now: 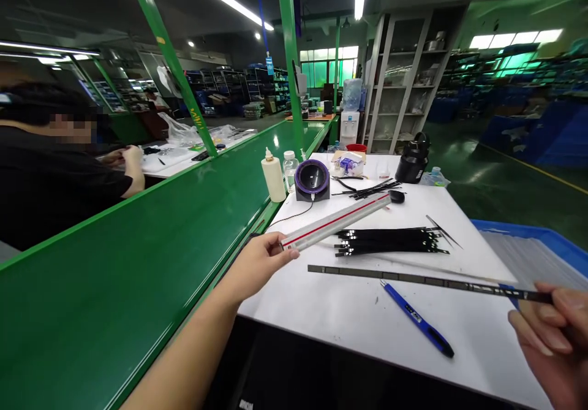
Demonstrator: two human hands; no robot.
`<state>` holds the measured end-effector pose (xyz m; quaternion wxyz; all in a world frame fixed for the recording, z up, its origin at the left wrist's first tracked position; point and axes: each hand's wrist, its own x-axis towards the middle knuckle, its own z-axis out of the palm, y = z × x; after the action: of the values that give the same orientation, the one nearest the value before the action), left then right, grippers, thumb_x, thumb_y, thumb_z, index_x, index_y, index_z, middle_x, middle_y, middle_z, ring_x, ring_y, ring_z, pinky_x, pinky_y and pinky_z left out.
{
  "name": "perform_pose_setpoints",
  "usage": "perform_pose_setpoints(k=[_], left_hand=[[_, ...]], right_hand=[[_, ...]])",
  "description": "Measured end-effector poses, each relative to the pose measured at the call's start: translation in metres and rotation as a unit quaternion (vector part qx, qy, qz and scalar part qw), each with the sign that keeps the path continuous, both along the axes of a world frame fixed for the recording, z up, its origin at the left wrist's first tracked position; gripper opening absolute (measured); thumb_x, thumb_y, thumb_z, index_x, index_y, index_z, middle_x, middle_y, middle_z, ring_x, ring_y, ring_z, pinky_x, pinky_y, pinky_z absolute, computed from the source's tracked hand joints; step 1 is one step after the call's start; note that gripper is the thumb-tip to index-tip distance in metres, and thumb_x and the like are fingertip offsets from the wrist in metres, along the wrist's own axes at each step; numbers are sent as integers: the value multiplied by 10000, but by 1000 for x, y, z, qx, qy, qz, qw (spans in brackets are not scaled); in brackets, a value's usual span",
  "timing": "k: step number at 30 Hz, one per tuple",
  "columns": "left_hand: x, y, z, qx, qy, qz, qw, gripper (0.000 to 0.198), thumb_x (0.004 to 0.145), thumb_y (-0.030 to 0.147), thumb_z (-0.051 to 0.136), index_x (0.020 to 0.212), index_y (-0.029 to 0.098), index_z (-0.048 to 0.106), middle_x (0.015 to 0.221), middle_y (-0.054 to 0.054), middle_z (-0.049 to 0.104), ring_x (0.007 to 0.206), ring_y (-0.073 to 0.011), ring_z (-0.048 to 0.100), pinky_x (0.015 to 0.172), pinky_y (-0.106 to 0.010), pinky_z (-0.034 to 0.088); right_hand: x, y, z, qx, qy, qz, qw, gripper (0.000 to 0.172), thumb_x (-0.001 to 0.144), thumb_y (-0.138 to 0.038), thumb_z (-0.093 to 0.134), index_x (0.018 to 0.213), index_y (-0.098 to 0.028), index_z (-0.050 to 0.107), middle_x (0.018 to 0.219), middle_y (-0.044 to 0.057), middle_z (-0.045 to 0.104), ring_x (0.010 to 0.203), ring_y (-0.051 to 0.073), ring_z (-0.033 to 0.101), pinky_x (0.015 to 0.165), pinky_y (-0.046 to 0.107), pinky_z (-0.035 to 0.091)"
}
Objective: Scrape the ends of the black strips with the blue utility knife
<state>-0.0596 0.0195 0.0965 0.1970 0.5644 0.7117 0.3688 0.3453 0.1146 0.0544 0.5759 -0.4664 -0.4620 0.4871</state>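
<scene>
My left hand point(263, 261) is closed on one end of a whitish ruler point(340, 220) with a red stripe along it, which slants up and away over the table. At the right edge, my right hand point(558, 324) pinches the end of a long thin black strip point(395, 276). That strip stretches leftward above the white table, its far end just below the ruler. A bundle of black strips point(390, 240) lies beyond it. Nearer to me rests a blue pen-like tool point(416, 318), pointing up and left, with a black end.
A green partition point(138, 263) runs along the left, with a co-worker point(50, 171) behind it. Toward the back stand a cream bottle point(274, 178), a round purple-rimmed device point(313, 179), pliers point(348, 181), loose black strips point(372, 189) and a black flask point(413, 160). A blue bin point(551, 238) is at right.
</scene>
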Motion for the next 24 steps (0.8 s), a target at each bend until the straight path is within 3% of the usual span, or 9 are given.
perform_pose_setpoints(k=[1, 3, 6, 9, 12, 24], left_hand=[[5, -9, 2, -7, -26, -2, 1000, 361, 848, 537, 669, 869, 177, 685, 714, -12, 603, 636, -170, 522, 558, -263, 351], [15, -24, 6, -26, -93, -12, 995, 348, 829, 519, 709, 822, 174, 664, 649, 17, 522, 587, -136, 438, 534, -249, 285], [24, -38, 10, -47, -184, -46, 981, 329, 804, 483, 753, 836, 169, 662, 696, 5, 557, 614, -130, 440, 552, -246, 293], [29, -42, 12, -43, -215, -67, 973, 333, 797, 473, 760, 912, 167, 690, 810, -35, 645, 698, -161, 529, 602, -255, 369], [32, -40, 13, -23, -217, -71, 973, 341, 795, 493, 758, 905, 175, 703, 819, -44, 673, 750, -187, 582, 640, -262, 426], [36, -35, 4, 10, -260, -72, 963, 215, 770, 400, 808, 820, 222, 697, 854, -20, 723, 778, -184, 629, 700, -250, 502]], right_hand=[[-13, -2, 15, 21, 5, -35, 999, 108, 868, -494, 654, 811, -435, 723, 673, 19, 383, 524, 132, 359, 479, 507, 235], [-36, -6, 41, 45, 3, -20, 999, 112, 883, -456, 653, 806, -426, 727, 728, 17, 395, 569, 130, 370, 528, 523, 246], [-53, -7, 59, 43, 9, 29, 999, 88, 892, -391, 674, 836, -369, 738, 740, 10, 430, 617, 122, 398, 556, 478, 299], [-51, -1, 55, 55, 48, -3, 997, 118, 809, -326, 770, 801, -213, 739, 659, -6, 455, 580, 86, 399, 480, 308, 334], [-44, 4, 49, 65, 79, -28, 994, 164, 754, -270, 810, 776, -138, 716, 626, -15, 484, 537, 61, 407, 460, 202, 354], [-49, 3, 59, 44, 98, -52, 993, 179, 663, -203, 851, 701, -119, 698, 652, 24, 546, 524, 71, 440, 451, 196, 353]])
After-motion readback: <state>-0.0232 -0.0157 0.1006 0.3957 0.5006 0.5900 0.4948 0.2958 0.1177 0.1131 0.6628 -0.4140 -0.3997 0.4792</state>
